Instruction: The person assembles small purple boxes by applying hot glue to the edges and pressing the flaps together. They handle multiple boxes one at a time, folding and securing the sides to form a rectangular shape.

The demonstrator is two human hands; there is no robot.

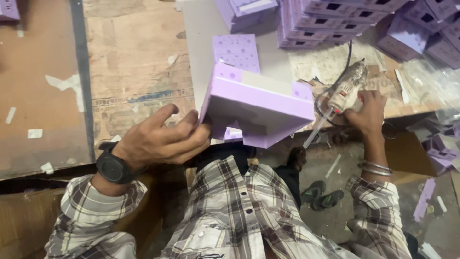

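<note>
Gluing step on a lilac box, held tilted above the desk edge.

Left hand (160,139), watch at the wrist, fingers (189,125) grasping the box (258,103) by its left corner, underside flap hanging just right of the fingertips. Beyond the box, a dotted lid (235,50) on the desk (201,29). Right hand (366,111) clenched round a glue gun (341,98), nozzle aimed down-left, close under the box's right corner. Likely next: a steady bead along the flap, calling for a firm left grip. Stacked boxes (330,21) well beyond the right fingers.

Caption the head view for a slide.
Left hand tilts a lilac box while the right hand holds a glue gun over the cluttered workbench.
</note>
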